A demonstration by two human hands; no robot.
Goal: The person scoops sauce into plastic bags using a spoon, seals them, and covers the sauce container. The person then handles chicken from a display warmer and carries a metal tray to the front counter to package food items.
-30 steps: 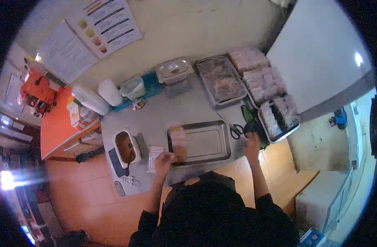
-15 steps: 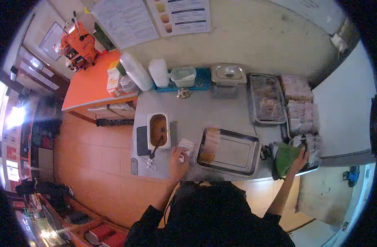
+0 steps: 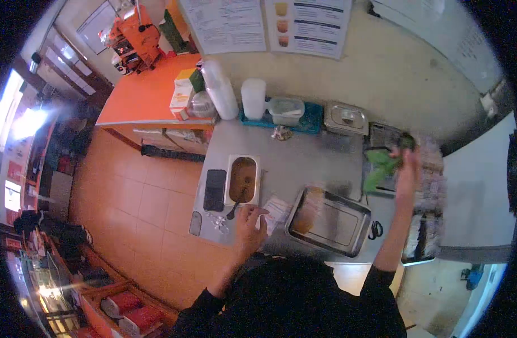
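Observation:
My left hand [image 3: 249,232] is at the front of the metal table, its curved fingers apart by the edge of some thin white packets [image 3: 276,212]. My right hand [image 3: 407,166] reaches out to the right, closed on a green cloth [image 3: 381,163] that hangs over a metal tray [image 3: 378,135]. Motion blurs this hand, and a dark shape by its fingers cannot be made out. Between my hands lies a shallow steel tray [image 3: 342,228] with a row of thin packets [image 3: 310,211] along its left side. Black-handled scissors [image 3: 376,230] lie just right of it.
A steel pan of brown sauce [image 3: 242,179] holds a dark-handled utensil [image 3: 233,212]; a dark flat rectangle [image 3: 215,190] lies beside it. Plastic tubs [image 3: 286,111] and a lidded steel container [image 3: 346,119] line the back. Stacked packets [image 3: 430,191] stand at right.
My right hand has carried the green cloth away from me, from the table's front right to over the back tray. The view has shifted. My left hand stays near the white packets.

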